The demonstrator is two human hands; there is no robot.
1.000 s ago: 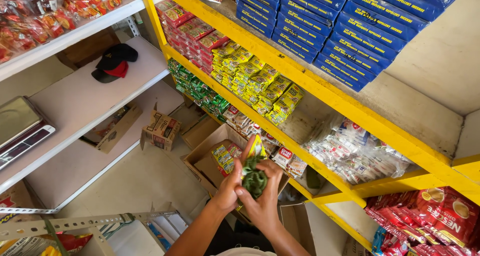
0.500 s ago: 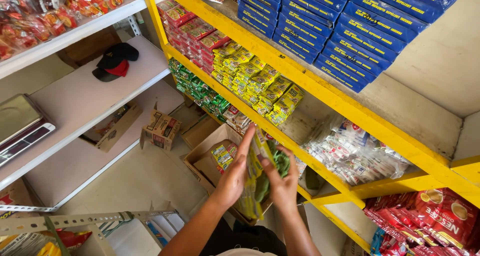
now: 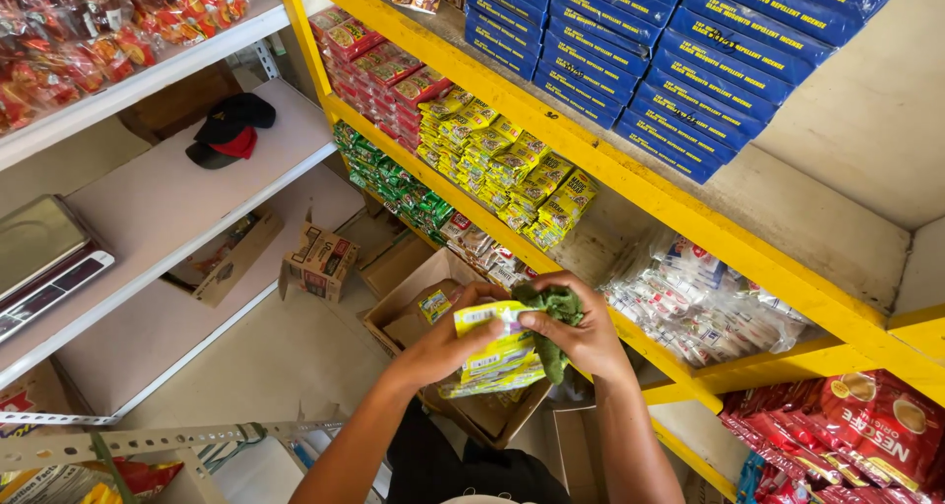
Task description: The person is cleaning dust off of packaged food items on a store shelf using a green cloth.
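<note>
My left hand [image 3: 441, 348] grips a stack of yellow-green packets [image 3: 497, 351] from the left side. My right hand [image 3: 581, 339] holds the stack's right edge together with a crumpled green cloth [image 3: 551, 312]. Both hands hover over an open cardboard box [image 3: 413, 292] on the floor. Just beyond them, more yellow packets [image 3: 512, 164] lie stacked on a yellow shelf [image 3: 610, 174].
Blue boxes [image 3: 640, 41] fill the upper shelf. Red packets [image 3: 379, 61] and green packets [image 3: 394, 184] sit further left. Clear bags [image 3: 699, 302] lie to the right, red pouches [image 3: 847, 435] below. A white shelf [image 3: 148, 199] carries a cap [image 3: 228, 130] and a scale [image 3: 44, 258]. A small carton [image 3: 320, 260] stands on the floor.
The hands dropped lower and toward me with the packets. The stack, held upright before, now lies flatter between both hands, with the green cloth bunched in my right hand.
</note>
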